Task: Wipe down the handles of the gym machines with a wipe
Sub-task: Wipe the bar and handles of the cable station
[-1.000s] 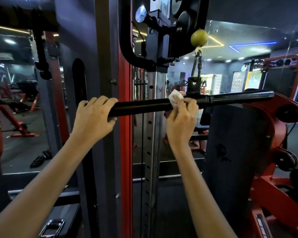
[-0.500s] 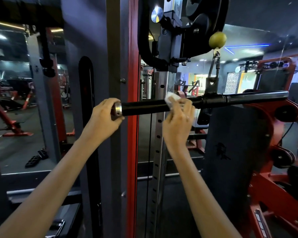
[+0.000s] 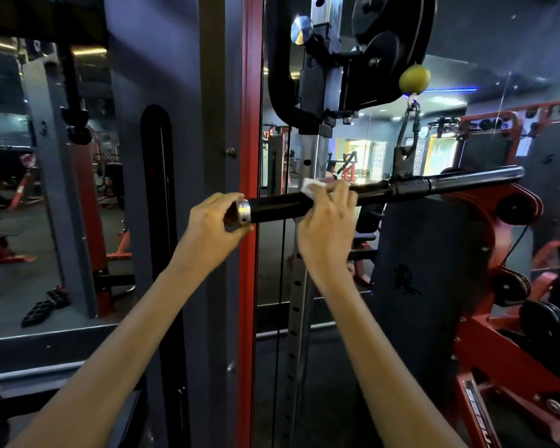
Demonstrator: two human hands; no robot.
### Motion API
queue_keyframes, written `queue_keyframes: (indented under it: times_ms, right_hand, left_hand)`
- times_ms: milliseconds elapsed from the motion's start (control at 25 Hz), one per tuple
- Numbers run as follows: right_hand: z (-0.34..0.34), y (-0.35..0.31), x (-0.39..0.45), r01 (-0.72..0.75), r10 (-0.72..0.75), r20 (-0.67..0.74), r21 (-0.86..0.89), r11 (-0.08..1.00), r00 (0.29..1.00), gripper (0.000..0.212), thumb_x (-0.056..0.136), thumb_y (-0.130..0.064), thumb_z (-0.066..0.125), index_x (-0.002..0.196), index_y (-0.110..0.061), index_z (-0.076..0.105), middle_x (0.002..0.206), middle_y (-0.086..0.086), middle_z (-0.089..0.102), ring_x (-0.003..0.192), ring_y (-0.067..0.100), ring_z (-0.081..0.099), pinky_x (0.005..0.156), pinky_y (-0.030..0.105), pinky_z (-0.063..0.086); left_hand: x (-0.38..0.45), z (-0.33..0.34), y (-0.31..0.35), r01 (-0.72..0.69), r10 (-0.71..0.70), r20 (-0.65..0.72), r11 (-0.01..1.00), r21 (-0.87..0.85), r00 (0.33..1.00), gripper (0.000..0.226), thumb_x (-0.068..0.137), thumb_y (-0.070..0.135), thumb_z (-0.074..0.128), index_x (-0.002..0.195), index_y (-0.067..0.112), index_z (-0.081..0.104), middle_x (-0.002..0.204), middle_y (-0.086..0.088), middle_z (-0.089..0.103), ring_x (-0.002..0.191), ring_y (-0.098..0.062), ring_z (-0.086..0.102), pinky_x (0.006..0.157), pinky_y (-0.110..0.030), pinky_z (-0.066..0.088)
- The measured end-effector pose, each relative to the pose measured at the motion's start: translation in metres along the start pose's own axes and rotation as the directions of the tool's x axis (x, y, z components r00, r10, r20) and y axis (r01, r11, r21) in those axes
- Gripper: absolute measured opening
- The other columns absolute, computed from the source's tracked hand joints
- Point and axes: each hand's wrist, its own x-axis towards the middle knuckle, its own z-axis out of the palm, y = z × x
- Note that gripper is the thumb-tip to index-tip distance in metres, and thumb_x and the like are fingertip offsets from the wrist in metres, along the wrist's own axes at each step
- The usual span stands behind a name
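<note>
Head-height view of a black bar handle [image 3: 382, 191] hanging level from a cable clip [image 3: 409, 130] under a yellow-green stopper ball [image 3: 414, 79]. Left hand [image 3: 215, 226] cupped round the bar's near end, fingers and thumb curled about its silver end cap [image 3: 243, 211]. Right hand [image 3: 328, 221] wrapped over the bar just beside the left, fingers curled on top, pressing a white wipe [image 3: 311, 186] against the bar; only a corner of the wipe showing above the knuckles. 2 bare forearms reaching up from the bottom edge. Behind the bar, a perforated steel upright [image 3: 304, 253] with a black pulley carriage [image 3: 362, 53] above. To the left, a red and grey frame post [image 3: 240, 286]. To the right, red machine arms [image 3: 514, 367]. Mirrored gym floor in the background.
</note>
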Motion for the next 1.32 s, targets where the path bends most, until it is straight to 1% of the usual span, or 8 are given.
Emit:
queue_keyframes:
  times_ms: [280,440,560,760,880,1000,1200,1320]
  right_hand:
    - [0.018,-0.046,-0.043,0.301,-0.325,0.076,0.222,0.927,0.943,0.034,0.084,0.000,0.049,0.115,-0.003,0.062,0.102,0.012,0.053,0.092,0.024,0.052,0.077,0.030,0.051]
    - [0.013,-0.013,-0.030,0.217,-0.205,-0.103,0.120,0.969,0.973,0.033,0.084,-0.007,0.041,0.105,-0.003,0.067,0.094,0.012,0.055,0.078,0.015,0.047,0.064,0.028,0.052]
    - [0.009,-0.026,-0.020,0.091,-0.091,-0.026,0.008,0.996,0.996,0.034,0.080,-0.001,0.047,0.109,-0.002,0.065,0.101,0.013,0.055,0.086,0.019,0.046,0.074,0.037,0.052]
    - [0.007,-0.032,-0.040,0.407,-0.409,0.070,0.040,0.913,0.910,0.036,0.082,0.002,0.042,0.108,-0.004,0.067,0.100,0.013,0.063,0.090,0.028,0.057,0.079,0.036,0.049]
    - [-0.007,0.005,-0.017,0.269,-0.273,-0.067,-0.063,0.961,0.960,0.028,0.082,0.003,0.046,0.096,0.000,0.070,0.096,0.015,0.067,0.089,0.029,0.062,0.082,0.037,0.053]
    - [-0.010,-0.008,-0.002,0.168,-0.154,0.118,-0.122,0.978,0.981,0.028,0.082,0.010,0.055,0.106,0.002,0.066,0.107,0.016,0.065,0.102,0.027,0.058,0.092,0.041,0.049]
    - [-0.012,-0.033,0.001,0.446,-0.450,0.397,0.107,0.888,0.800,0.038,0.081,0.010,0.051,0.115,-0.002,0.062,0.113,0.012,0.062,0.109,0.026,0.054,0.102,0.035,0.039]
    - [-0.029,0.001,0.021,0.431,-0.372,0.457,-0.028,0.902,0.807,0.041,0.088,0.005,0.045,0.123,-0.010,0.057,0.120,0.003,0.059,0.113,0.017,0.052,0.109,0.031,0.031]
  left_hand:
    - [-0.002,0.001,-0.003,-0.048,0.043,-0.062,0.995,-0.084,0.997,0.028,0.071,-0.005,0.076,0.098,-0.002,0.067,0.087,-0.003,0.060,0.073,0.000,0.054,0.073,0.003,0.038]
    - [-0.004,0.003,-0.005,0.026,-0.030,-0.032,0.993,-0.119,0.999,0.043,0.066,-0.001,0.081,0.106,0.001,0.067,0.096,-0.010,0.065,0.084,-0.011,0.057,0.077,0.003,0.037]
    - [-0.004,0.006,-0.004,-0.003,0.001,-0.014,0.991,-0.136,1.000,0.042,0.066,-0.001,0.081,0.106,0.000,0.066,0.096,-0.010,0.065,0.084,-0.013,0.058,0.079,0.001,0.039]
    - [-0.004,0.009,-0.007,-0.055,0.047,-0.061,0.989,-0.137,0.997,0.036,0.065,-0.001,0.080,0.098,-0.003,0.067,0.089,-0.013,0.066,0.079,-0.017,0.061,0.077,0.001,0.038]
    - [-0.006,0.011,-0.005,-0.013,0.004,-0.050,0.985,-0.172,0.999,0.043,0.064,0.003,0.084,0.104,0.003,0.067,0.090,0.000,0.060,0.077,-0.007,0.055,0.077,0.001,0.039]
    - [-0.006,0.013,-0.003,-0.011,0.004,-0.036,0.980,-0.201,0.999,0.048,0.066,0.017,0.086,0.108,0.007,0.065,0.094,0.006,0.056,0.074,0.001,0.054,0.073,-0.008,0.046]
    - [-0.006,0.015,-0.001,-0.048,0.035,-0.081,0.985,-0.166,0.996,0.044,0.068,0.011,0.084,0.107,0.003,0.066,0.091,-0.007,0.065,0.076,-0.013,0.060,0.073,-0.004,0.043]
    - [-0.009,0.013,0.000,0.014,-0.017,-0.017,0.989,-0.148,1.000,0.044,0.071,0.017,0.082,0.110,0.006,0.064,0.096,-0.004,0.063,0.078,-0.010,0.059,0.075,-0.012,0.051]
